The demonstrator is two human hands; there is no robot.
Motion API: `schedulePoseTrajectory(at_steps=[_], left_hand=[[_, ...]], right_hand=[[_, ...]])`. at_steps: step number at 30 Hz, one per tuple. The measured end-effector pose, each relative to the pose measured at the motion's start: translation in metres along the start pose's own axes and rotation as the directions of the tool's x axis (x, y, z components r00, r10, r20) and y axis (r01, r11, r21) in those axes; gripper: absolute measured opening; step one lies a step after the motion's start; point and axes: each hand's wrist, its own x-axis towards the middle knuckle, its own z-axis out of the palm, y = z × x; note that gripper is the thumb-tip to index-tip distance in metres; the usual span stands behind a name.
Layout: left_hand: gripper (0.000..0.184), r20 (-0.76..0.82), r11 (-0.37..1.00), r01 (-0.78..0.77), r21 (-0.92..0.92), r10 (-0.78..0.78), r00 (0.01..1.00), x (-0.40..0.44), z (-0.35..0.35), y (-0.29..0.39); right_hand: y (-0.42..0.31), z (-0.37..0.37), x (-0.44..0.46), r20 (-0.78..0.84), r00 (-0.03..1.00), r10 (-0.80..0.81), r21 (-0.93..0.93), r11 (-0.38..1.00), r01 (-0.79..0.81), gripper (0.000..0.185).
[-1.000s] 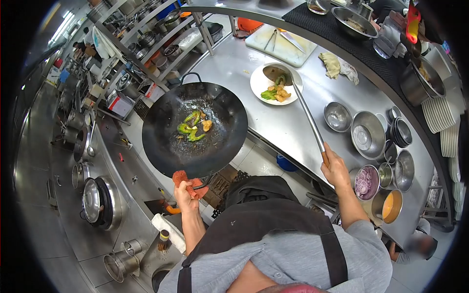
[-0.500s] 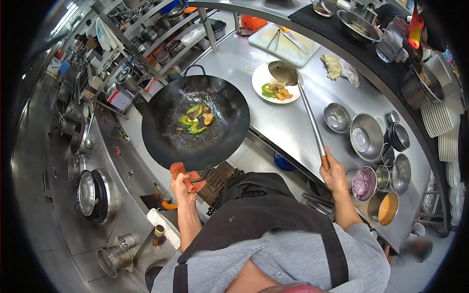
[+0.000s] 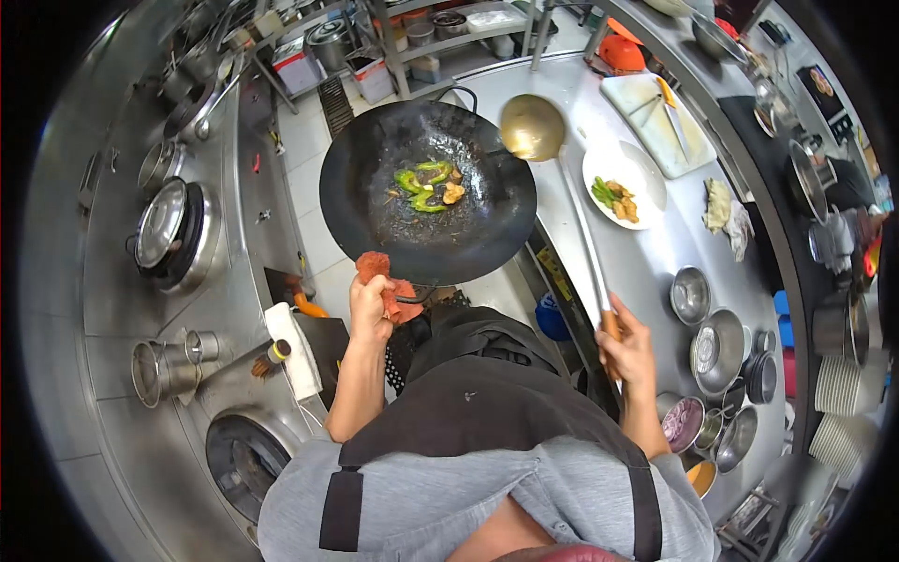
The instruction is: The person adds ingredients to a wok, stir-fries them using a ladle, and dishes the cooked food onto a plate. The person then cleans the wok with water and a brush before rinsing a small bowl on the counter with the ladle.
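Note:
My left hand (image 3: 372,309) is closed around a red cloth (image 3: 405,307) at the near handle of a large black wok (image 3: 501,225), held up off the counter. Several green vegetable pieces (image 3: 429,199) and a golden-brown piece (image 3: 453,193) lie in the wok's oily bottom. The wooden grip of a long-handled ladle is in my right hand (image 3: 631,347), fingers wrapped round it. The bowl of that ladle (image 3: 532,128) hangs beside the wok's right rim, over the counter's edge. To its right, a white plate (image 3: 646,178) carries green and golden-brown food (image 3: 615,200).
A cutting board (image 3: 655,140) with a knife (image 3: 673,114) lies behind the plate. Metal bowls (image 3: 718,351) and stacked plates (image 3: 847,384) are along the right. A burner (image 3: 245,459) and lidded pot (image 3: 161,225) stand at left, and a shelf rack (image 3: 459,47) at the back.
The view has swung left. The ladle's bowl has moved off the plate toward the wok's right rim. The wok has moved away from the plate, my left hand still at its handle.

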Motion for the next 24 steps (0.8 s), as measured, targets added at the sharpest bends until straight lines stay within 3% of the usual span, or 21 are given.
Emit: schedulePoseTrajectory(at_steps=[2,3,5,8,10,12,14,16,18,20,22,24], left_hand=[[0.035,-0.046,0.999,-0.028,-0.044,0.026,0.999,-0.005,0.001,0.003],[0.035,-0.061,0.998,-0.031,-0.052,0.028,0.998,-0.005,-0.004,0.002],[0.036,-0.009,0.998,-0.021,-0.056,0.02,1.0,-0.004,-0.017,0.002],[0.036,-0.073,0.99,-0.052,-0.133,0.042,0.996,-0.002,-0.023,-0.002],[0.035,-0.059,0.992,-0.004,-0.122,-0.003,0.998,0.001,-0.032,0.0],[0.032,-0.149,0.993,0.036,-0.115,-0.053,0.987,0.006,-0.029,0.004],[0.037,-0.145,0.986,0.079,-0.146,-0.1,0.984,0.008,-0.031,0.015],[0.03,-0.223,0.979,0.096,-0.181,-0.136,0.965,0.004,-0.022,0.03],[0.024,-0.186,0.985,0.082,-0.151,-0.11,0.976,0.025,-0.054,0.007],[0.018,-0.138,0.992,0.069,-0.11,-0.084,0.987,0.032,-0.061,0.006],[0.009,-0.208,0.99,-0.028,-0.138,-0.002,0.978,0.037,-0.057,0.008],[0.012,-0.221,0.991,-0.017,-0.134,-0.013,0.975,0.037,-0.049,0.018]], right_hand=[[-0.004,0.021,0.032,0.107,0.994,-0.008,-0.418,0.907,0.052,0.064],[-0.007,0.034,0.045,0.121,0.993,-0.004,-0.424,0.904,0.056,0.064],[-0.014,0.061,0.066,0.221,0.967,-0.125,-0.688,0.683,0.245,0.065],[-0.019,0.091,0.082,0.304,0.953,0.008,-0.688,0.694,0.214,0.067],[-0.019,0.105,0.085,0.348,0.936,0.059,-0.667,0.717,0.202,0.067],[-0.03,0.112,0.086,0.441,0.894,0.084,-0.702,0.653,0.285,0.066],[-0.043,0.11,0.076,0.452,0.877,0.161,-0.708,0.663,0.243,0.064],[-0.034,0.097,0.07,0.482,0.876,-0.027,-0.622,0.694,0.364,0.062],[-0.041,0.102,0.071,0.464,0.885,0.037,-0.686,0.648,0.332,0.063],[-0.038,0.112,0.081,0.399,0.917,-0.002,-0.736,0.595,0.322,0.065],[-0.032,0.129,0.096,0.377,0.926,0.017,-0.754,0.587,0.296,0.065],[-0.02,0.144,0.107,0.364,0.931,-0.025,-0.778,0.541,0.319,0.064]])
